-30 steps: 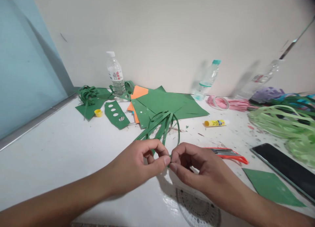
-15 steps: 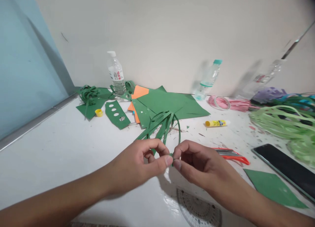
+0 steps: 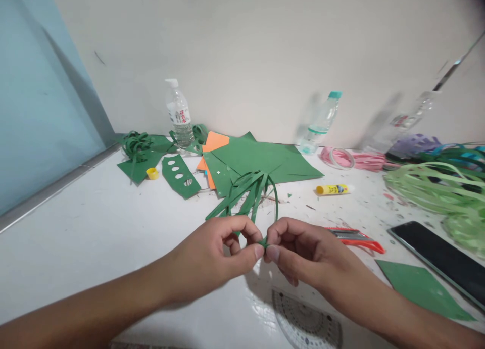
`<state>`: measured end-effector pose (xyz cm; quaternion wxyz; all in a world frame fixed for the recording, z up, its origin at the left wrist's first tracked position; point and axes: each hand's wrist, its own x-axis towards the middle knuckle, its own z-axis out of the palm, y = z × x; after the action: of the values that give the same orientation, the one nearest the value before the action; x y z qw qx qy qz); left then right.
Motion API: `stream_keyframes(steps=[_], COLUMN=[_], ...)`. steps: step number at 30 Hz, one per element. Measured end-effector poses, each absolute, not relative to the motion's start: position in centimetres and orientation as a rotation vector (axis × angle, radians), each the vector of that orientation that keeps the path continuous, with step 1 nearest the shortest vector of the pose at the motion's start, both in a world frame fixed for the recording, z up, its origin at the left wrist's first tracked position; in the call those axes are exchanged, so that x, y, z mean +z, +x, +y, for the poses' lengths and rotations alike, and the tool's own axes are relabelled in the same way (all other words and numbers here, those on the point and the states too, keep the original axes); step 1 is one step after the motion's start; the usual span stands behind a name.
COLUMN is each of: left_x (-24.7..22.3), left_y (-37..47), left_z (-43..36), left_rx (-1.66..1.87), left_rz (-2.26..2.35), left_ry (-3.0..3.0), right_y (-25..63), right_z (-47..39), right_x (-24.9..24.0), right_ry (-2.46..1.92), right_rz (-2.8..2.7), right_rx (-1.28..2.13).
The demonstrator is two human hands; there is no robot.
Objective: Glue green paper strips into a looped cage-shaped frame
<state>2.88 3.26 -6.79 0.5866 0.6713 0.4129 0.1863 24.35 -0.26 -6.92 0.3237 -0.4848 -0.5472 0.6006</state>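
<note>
Between my two hands is a small green paper piece (image 3: 263,242), mostly covered by the fingers. My left hand (image 3: 231,245) pinches its left side with thumb and forefinger. From the right, my right hand (image 3: 303,248) pinches the same piece, its fingertips almost meeting the left ones. Just beyond the hands, a bunch of narrow green paper strips (image 3: 248,200) fans out on the white table. A clear protractor (image 3: 305,318) lies below the right hand. Behind the right hand's knuckles is an orange-red utility knife (image 3: 356,237).
Green sheets (image 3: 265,159) lie at the back between a water bottle (image 3: 179,116) and a teal-capped bottle (image 3: 324,119). A glue stick (image 3: 333,189), a phone (image 3: 439,258), a green paper piece (image 3: 422,288) and light-green strips (image 3: 428,187) are on the right. A yellow cap (image 3: 152,173) stands left.
Both hands stay pinched together and have shifted only slightly. The green piece between the fingertips has turned and shows a little more. Everything else on the table is unchanged.
</note>
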Motion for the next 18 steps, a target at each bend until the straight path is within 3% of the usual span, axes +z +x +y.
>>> stream_keyframes(steps=[18], left_x=[-6.2], left_y=[2.9], left_z=[3.8], left_rx=[0.462], left_rz=[0.871], left_ry=[1.327], right_y=[25.3], right_z=[0.8], right_x=[-6.9], right_ry=[-1.362], right_rz=[-1.511], right_rx=[1.381])
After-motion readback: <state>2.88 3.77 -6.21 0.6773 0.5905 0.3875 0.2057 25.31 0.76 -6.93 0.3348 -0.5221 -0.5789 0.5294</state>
